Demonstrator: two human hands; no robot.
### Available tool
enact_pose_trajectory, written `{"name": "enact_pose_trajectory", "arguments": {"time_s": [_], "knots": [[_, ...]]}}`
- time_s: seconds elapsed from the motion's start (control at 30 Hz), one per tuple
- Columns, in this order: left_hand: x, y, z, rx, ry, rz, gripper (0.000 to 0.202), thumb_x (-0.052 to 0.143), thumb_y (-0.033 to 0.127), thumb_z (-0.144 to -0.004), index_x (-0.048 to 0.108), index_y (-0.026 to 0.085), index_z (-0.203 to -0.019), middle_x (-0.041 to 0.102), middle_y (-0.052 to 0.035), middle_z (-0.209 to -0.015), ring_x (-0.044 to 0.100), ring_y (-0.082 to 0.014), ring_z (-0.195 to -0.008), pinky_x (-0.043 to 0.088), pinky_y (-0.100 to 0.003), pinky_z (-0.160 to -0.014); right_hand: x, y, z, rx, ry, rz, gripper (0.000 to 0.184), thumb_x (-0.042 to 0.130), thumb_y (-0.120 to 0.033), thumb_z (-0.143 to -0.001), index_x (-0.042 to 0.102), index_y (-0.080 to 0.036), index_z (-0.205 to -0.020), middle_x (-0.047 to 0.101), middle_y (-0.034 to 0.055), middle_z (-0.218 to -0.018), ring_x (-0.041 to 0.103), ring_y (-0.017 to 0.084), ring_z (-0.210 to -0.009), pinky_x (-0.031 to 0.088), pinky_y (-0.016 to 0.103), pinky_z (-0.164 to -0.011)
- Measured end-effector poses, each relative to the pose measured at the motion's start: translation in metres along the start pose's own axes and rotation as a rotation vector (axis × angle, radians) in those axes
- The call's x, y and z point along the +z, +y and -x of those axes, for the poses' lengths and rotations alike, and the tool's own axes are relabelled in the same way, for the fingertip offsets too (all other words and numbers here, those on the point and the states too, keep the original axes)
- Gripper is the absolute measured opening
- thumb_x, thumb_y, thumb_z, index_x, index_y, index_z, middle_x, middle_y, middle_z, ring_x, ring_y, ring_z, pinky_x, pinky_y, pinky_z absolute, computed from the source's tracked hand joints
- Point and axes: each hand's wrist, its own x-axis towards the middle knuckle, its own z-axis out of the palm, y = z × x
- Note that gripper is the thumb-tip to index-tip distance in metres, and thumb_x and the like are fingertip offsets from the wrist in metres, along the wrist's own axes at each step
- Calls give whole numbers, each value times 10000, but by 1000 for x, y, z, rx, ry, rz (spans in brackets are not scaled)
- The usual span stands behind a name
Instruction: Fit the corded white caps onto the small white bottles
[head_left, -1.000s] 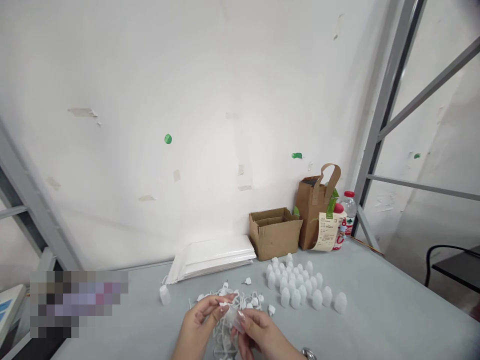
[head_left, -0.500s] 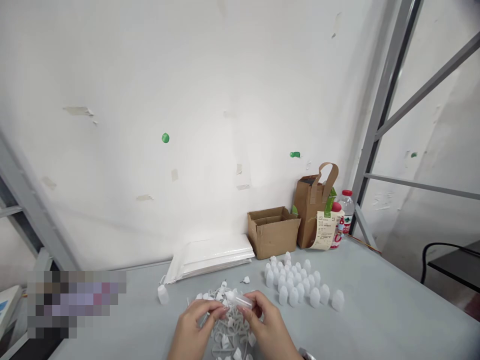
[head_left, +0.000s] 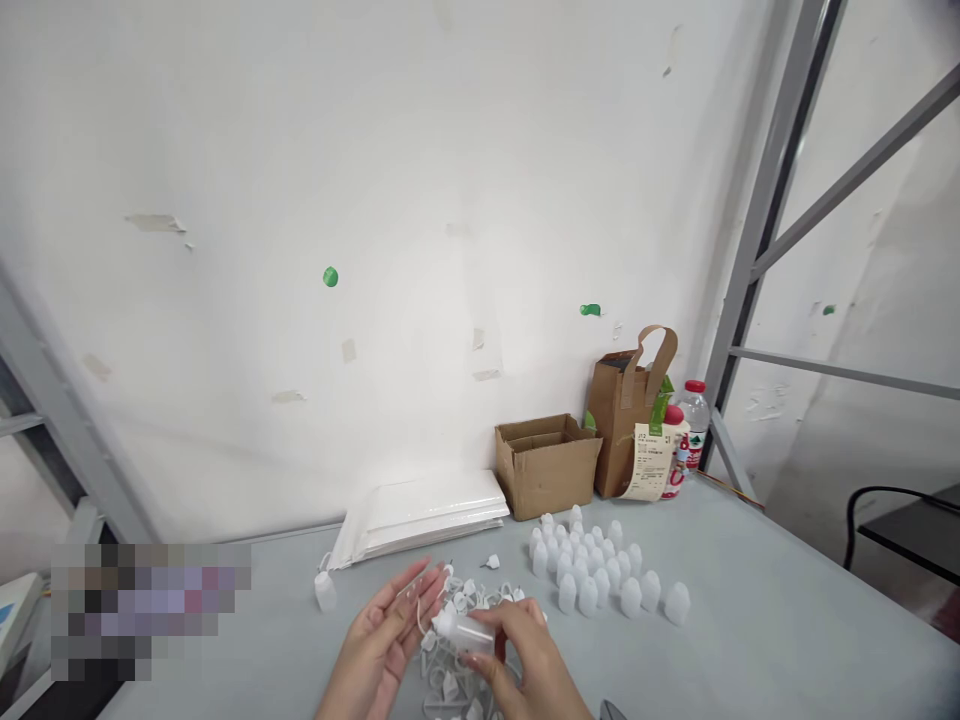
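Note:
My right hand (head_left: 529, 662) grips a small translucent plastic bottle (head_left: 472, 634) between thumb and fingers. The bottle lies nearly sideways, its white cap end pointing left, with a thin white strap curving from that end. My left hand (head_left: 388, 632) is beside the cap end, palm turned inward and fingers stretched out; the strap runs close to its fingers, and contact is unclear. Beneath both hands spreads a pile of white caps with looped straps (head_left: 450, 686). One loose cap (head_left: 492, 562) rests just behind the pile. A capped bottle (head_left: 325, 592) stands to the left.
Several small translucent bottles (head_left: 603, 580) stand grouped at right on the grey table (head_left: 735, 640). Along the wall are flat white packages (head_left: 427, 510), an open cardboard box (head_left: 551, 475), a brown paper bag (head_left: 615, 420) and a red-capped water bottle (head_left: 696, 415).
My left hand has opened from a pinch near the cap, its fingers now extended. My right hand has brought the bottle slightly lower and nearer.

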Motion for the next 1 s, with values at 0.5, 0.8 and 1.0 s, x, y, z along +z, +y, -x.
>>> {"name": "enact_pose_trajectory", "arguments": {"time_s": [0.5,0.8,1.0], "knots": [[-2,-7,-2,-56,-103,58,248,685,113,-673,697,153,-917,724,-103,-1030,632,-220,-1018,517,-238,-829,1,0,-1,-45,25,83,143,556,-267,-823,576,-209,-952,605,25,-709,507,175,-662,439,278,-616],[2,-8,-3,-81,-45,8,206,680,109,-687,690,119,-892,758,-121,-890,696,-181,-850,546,-191,-711,1,1,1,-76,34,133,154,564,-256,-808,566,-198,-950,593,27,-701,513,180,-661,435,275,-594],[6,-9,-1,-56,58,9,150,593,8,-732,691,105,-788,767,-113,-770,711,-145,-701,558,-176,-637,-1,-4,-1,-128,69,191,105,552,-255,-807,559,-189,-888,571,11,-634,507,162,-592,424,275,-582]]}}
